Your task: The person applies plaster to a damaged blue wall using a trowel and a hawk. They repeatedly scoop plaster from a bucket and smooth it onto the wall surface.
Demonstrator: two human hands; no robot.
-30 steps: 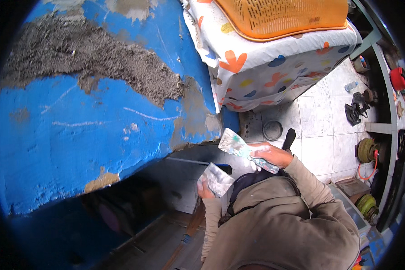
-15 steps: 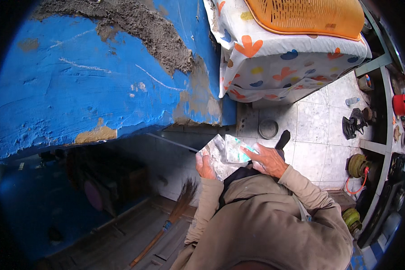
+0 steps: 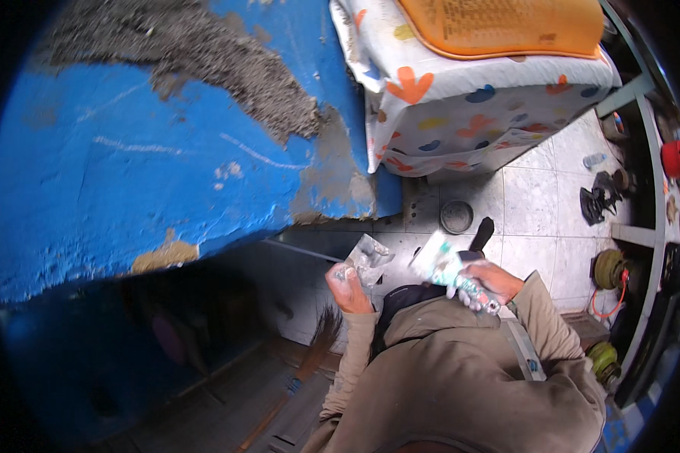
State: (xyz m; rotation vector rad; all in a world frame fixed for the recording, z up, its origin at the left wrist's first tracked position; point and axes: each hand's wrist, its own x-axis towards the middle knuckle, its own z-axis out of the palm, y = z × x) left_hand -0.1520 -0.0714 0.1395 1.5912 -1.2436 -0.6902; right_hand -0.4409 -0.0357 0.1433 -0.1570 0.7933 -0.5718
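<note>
Blade loading or wiping is seemingly in hand: a smeared plate point(image 3: 372, 259) is pinched by the left hand point(image 3: 347, 288), a scraper point(image 3: 440, 260) gripped by the right hand point(image 3: 495, 281) (near the blue wall point(image 3: 143, 196)), level edges being required next.

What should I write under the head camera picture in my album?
Left hand holds a flat plate, right hand a smeared scraper, near a patchy blue wall.

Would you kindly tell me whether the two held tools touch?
No; pale floor shows between the flat plate in the left hand and the scraper in the right hand.
</note>
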